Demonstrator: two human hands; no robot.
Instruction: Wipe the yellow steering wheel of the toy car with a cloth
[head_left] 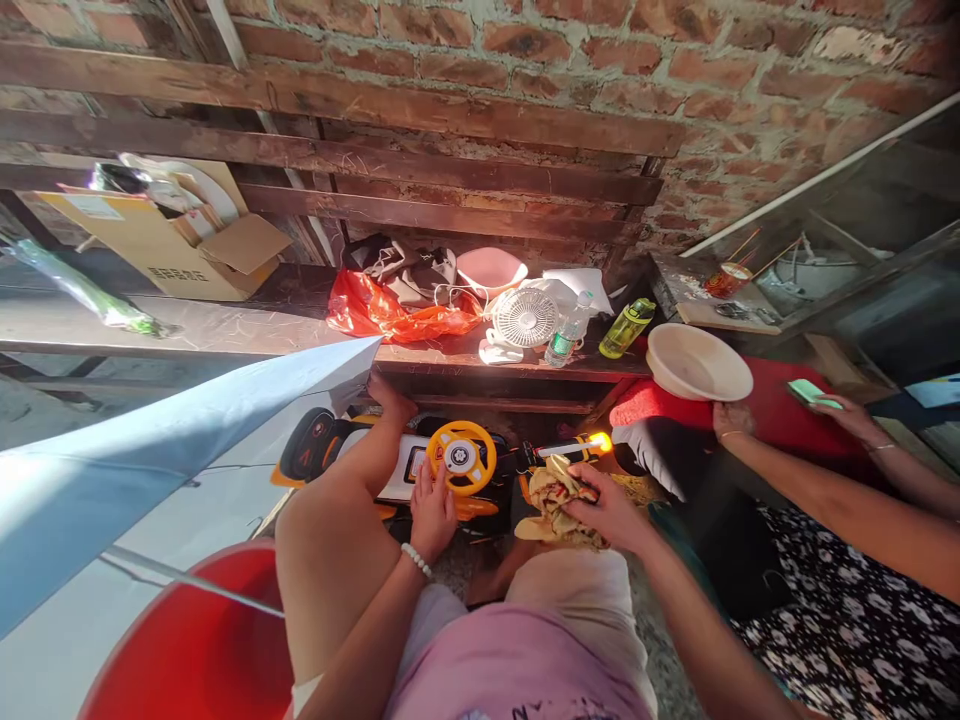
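Right hand (604,508), centre right of the frame: fingers closed round a crumpled bundle of tan, patterned cloth (556,502), held above the person's lap.
Left hand (433,512), centre: fingers extended and close together, grasping nothing, at the lower edge of a yellow plastic steering wheel with white hub (460,457); contact cannot be told. White bead bracelet (416,560) at the wrist.
White, black and yellow ride-on toy car (394,474), centre, beneath the wheel.
Long dark wooden bench (281,318), upper middle, bearing a brown cardboard box (161,250), red plastic bag (364,312), white round fan (525,318), clear plastic bottle (568,338) and yellow-green bottle (627,328).
Cream round basin (697,362), right, a co-worker's hand (735,420) just beside it.
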